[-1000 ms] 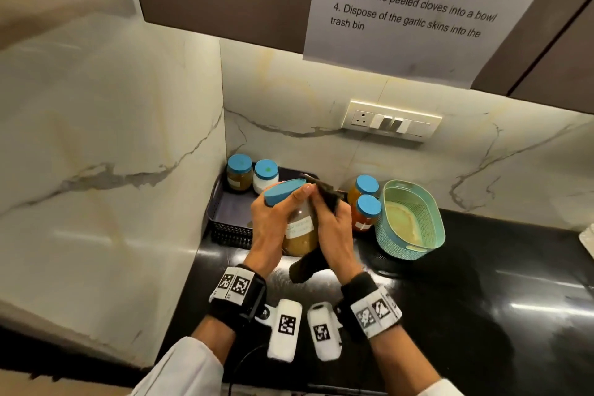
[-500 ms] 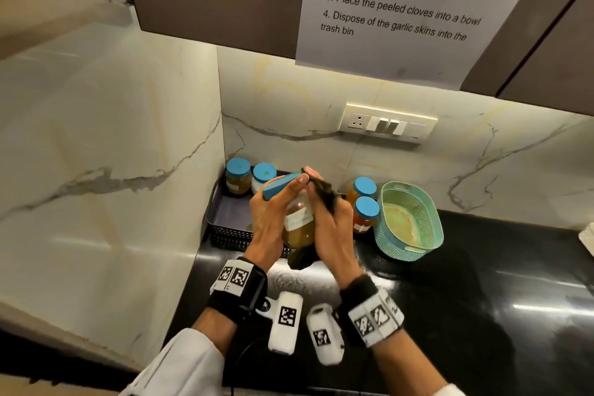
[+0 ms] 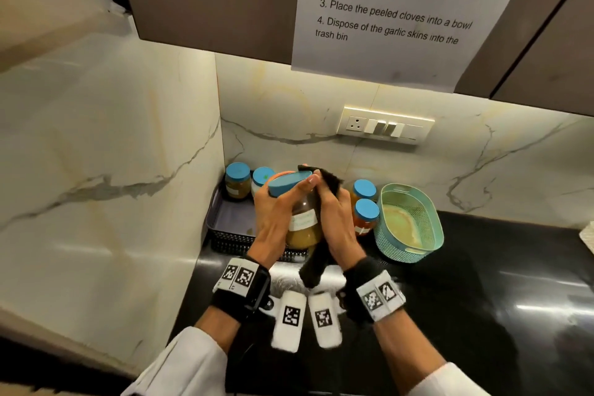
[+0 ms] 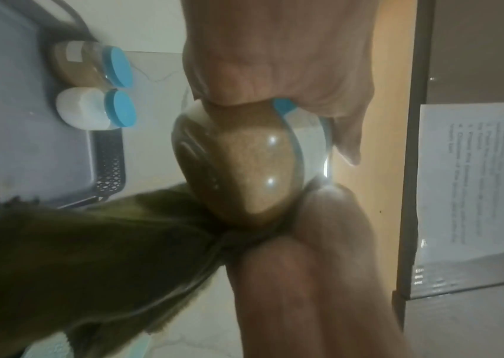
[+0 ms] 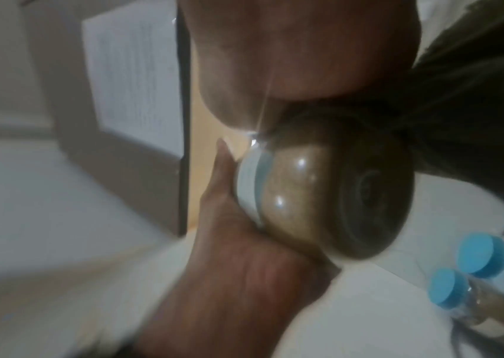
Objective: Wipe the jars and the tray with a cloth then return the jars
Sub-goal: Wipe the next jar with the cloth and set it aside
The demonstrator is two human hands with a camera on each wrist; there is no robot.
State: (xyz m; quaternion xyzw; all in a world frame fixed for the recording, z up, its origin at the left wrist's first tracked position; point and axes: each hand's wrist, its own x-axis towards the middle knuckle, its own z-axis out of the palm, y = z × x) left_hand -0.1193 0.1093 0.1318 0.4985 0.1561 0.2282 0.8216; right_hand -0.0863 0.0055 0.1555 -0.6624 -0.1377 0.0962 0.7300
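**Big jar gets its rub-down above the tray**

The tray [image 3: 225,219] sits in the wall corner, and the jar [image 3: 303,225] is held up just in front of it, tilted. The left hand [image 3: 276,212] curls round its blue lid [image 3: 287,182] and shoulder; the right hand [image 3: 337,222] presses the cloth [image 3: 316,264] to the glass, fingers wrapped. Best, one judges, to turn the jar under a steady cloth and hold the lid firmly, since glass slips. The left wrist view alone shows the jar's base [image 4: 201,157] and the cloth's loose tail; the head view alone shows the label [image 3: 302,220].
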